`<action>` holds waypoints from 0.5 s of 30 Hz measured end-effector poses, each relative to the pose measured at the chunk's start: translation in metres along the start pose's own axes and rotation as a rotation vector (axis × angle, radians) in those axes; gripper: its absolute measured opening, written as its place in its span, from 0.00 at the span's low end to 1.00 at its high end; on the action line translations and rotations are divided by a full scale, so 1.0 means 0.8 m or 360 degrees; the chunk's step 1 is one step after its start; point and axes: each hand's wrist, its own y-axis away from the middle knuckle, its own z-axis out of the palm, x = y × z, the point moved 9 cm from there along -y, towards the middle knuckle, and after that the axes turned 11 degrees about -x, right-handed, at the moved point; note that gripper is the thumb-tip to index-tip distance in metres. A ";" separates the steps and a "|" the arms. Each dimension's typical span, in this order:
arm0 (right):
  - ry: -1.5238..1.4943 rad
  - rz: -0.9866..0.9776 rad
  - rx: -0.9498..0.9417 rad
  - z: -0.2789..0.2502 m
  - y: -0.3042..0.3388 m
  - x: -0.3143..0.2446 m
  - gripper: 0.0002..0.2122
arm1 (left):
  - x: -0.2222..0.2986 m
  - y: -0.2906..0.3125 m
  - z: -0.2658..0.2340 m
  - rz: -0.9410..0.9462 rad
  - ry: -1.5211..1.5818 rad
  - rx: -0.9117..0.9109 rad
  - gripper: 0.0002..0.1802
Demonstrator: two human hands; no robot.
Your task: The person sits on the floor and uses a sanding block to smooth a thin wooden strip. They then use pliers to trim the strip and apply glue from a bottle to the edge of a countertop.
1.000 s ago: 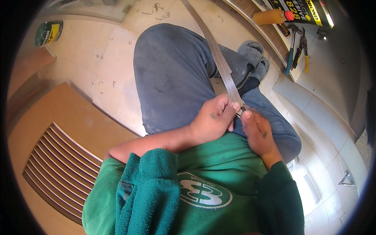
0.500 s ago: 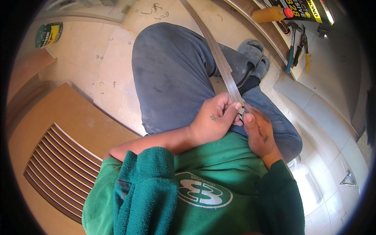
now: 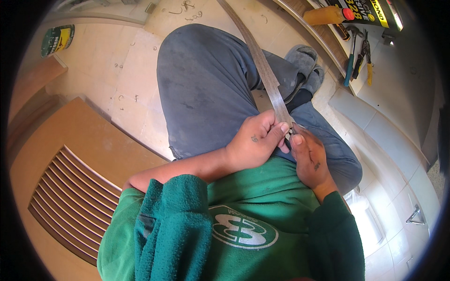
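Left hand (image 3: 255, 143) pinches near end of long thin grey-brown wood-grained strip (image 3: 266, 75) slanting over grey-trousered lap (image 3: 201, 93); right hand (image 3: 310, 159) curled beside, cannot tell contents; likely working strip's end; next calls for steady pinch

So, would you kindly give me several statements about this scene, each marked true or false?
1. The left hand grips one end of the long thin strip. True.
2. The right hand is far from the left one. False: the two are close together at the near end of the strip.
3. The slatted panel is on the person's left. True.
4. The hammer is on the person's left. False: the hammer is on the right.
5. The bottle has a red cap. True.
6. The slippers are bright yellow. False: the slippers are grey.
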 end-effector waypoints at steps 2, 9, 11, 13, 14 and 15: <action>0.0013 0.0002 0.0000 0.000 -0.001 0.000 0.18 | 0.000 0.000 0.000 -0.0026 0.0002 -0.0018 0.10; 0.0087 0.0030 -0.0012 -0.002 -0.002 0.004 0.19 | 0.003 0.001 0.001 -0.0059 0.0072 -0.0018 0.11; 0.0104 0.0047 -0.0021 -0.002 -0.003 0.008 0.19 | 0.001 0.001 0.001 -0.0047 0.0096 -0.0020 0.11; 0.0118 0.0055 -0.0029 -0.002 -0.005 0.011 0.19 | -0.001 0.000 0.000 -0.0047 0.0112 -0.0013 0.11; 0.0124 0.0054 -0.0032 -0.003 -0.005 0.011 0.19 | -0.002 0.000 0.000 -0.0046 0.0119 -0.0012 0.11; 0.0131 0.0052 -0.0034 -0.003 -0.005 0.011 0.19 | -0.001 0.001 0.000 -0.0055 0.0103 -0.0009 0.11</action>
